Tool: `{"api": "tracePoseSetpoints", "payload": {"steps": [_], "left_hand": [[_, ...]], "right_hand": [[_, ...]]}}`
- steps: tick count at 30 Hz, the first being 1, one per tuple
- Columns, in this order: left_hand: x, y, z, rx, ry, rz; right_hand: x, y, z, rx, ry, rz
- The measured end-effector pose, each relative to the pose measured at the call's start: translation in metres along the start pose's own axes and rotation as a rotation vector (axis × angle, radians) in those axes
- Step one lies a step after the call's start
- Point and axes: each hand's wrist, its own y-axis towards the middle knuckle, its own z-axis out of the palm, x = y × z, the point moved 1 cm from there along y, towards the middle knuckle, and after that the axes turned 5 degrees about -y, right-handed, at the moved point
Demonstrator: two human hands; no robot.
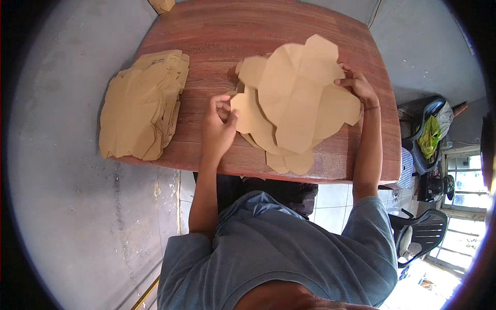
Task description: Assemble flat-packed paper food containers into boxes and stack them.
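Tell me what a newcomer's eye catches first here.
The large cardboard cutout draws the eye first, right of centre on the table, with the right hand at its edge and the left hand at a lower piece. Next come the cardboard stack at the table's left and the yellow-green item far right.

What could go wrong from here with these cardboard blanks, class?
The left hand touches a lower blank while the right hand holds the top blank, so they might slide apart. A bottom flap lies near the red-brown table's front edge and could get bent. The uneven cardboard stack might slump if bumped.
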Motion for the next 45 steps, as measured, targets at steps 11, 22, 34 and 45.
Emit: {"api": "tracePoseSetpoints", "payload": {"steps": [11, 22, 34, 45], "left_hand": [[0.032, 0.061, -0.030, 0.158, 0.375, 0.014], [0.050, 0.067, -0.034, 0.238, 0.287, -0.016], [0.036, 0.065, -0.036, 0.217, 0.172, -0.111], [0.047, 0.063, -0.037, 0.261, 0.224, -0.082]], "right_hand": [[0.043, -0.024, 0.015, 0.226, -0.445, 0.201], [0.041, -0.016, 0.024, 0.119, -0.338, 0.294], [0.013, -0.003, 0.024, 0.139, -0.237, 0.245], [0.002, 0.007, 0.021, 0.289, -0.346, 0.271]]}}
